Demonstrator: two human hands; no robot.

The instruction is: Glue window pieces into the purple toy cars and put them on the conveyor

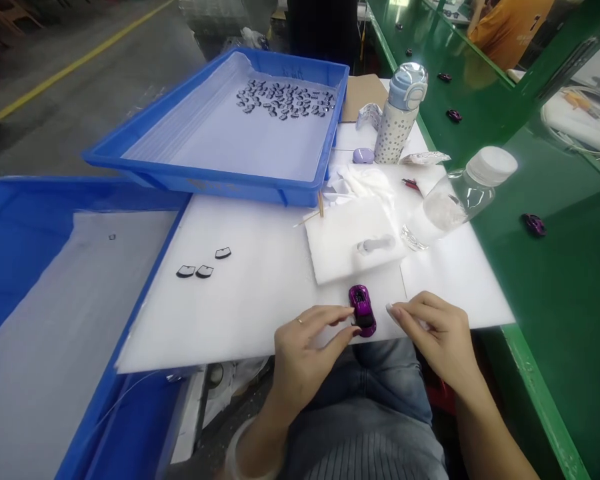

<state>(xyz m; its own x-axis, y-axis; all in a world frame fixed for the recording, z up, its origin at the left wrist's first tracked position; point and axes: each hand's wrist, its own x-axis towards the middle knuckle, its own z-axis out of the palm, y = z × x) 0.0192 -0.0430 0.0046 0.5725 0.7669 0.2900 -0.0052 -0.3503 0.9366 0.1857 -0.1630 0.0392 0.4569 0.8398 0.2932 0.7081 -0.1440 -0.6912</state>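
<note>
Purple toy car (363,310) sat at white board's (260,293) near edge; left hand (305,350) pinched its rear end, right hand (437,337) loosely curled just beside. Looked light, rigid, glossy-slippery; best gripped by sides.

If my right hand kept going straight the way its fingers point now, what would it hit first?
Probably the small shiny purple toy car on the white foam sheet: the right hand points left toward it, fingertips just short, though the gap is hard to judge.
</note>
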